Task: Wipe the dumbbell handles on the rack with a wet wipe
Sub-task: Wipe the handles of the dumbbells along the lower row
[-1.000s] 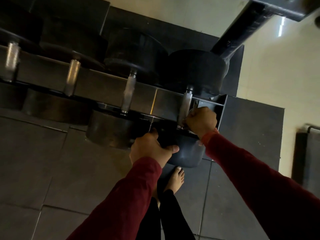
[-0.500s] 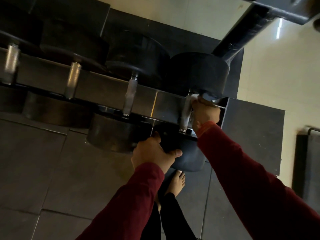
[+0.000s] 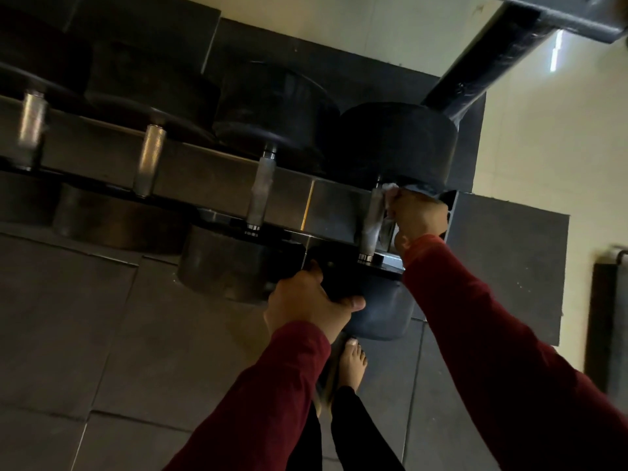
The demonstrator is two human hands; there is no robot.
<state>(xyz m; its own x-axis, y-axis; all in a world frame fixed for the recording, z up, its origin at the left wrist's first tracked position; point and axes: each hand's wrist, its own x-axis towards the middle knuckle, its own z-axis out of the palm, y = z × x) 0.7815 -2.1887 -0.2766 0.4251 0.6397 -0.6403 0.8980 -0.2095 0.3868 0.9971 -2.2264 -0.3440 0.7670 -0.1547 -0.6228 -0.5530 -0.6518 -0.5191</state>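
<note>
Our right hand [image 3: 420, 215] is curled at the far end of the rightmost dumbbell handle [image 3: 371, 219], pinching a white wet wipe [image 3: 390, 191] against it, right under the far weight head [image 3: 394, 144]. Only a scrap of the wipe shows above the knuckles. Our left hand [image 3: 306, 299] grips the near weight head [image 3: 377, 311] of the same dumbbell, fingers wrapped over its top edge, thumb lying along its side.

That dumbbell sits at the right end of the rack [image 3: 210, 175], handle bridging the metal tray, near head overhanging the front rail. Three more handles to its left: next handle [image 3: 260, 195], then third handle [image 3: 149, 161], then fourth handle [image 3: 31, 125] at the left edge of view, blurred. All lie parallel, well apart, each between black heads.

A black rack upright [image 3: 482, 59] runs diagonally off the top right corner. Both sleeves are dark red. One bare foot [image 3: 353, 363] stands on the dark tiled floor [image 3: 102, 334] just below the near head. A dark mat [image 3: 608, 321] lies at the right edge against pale flooring.
</note>
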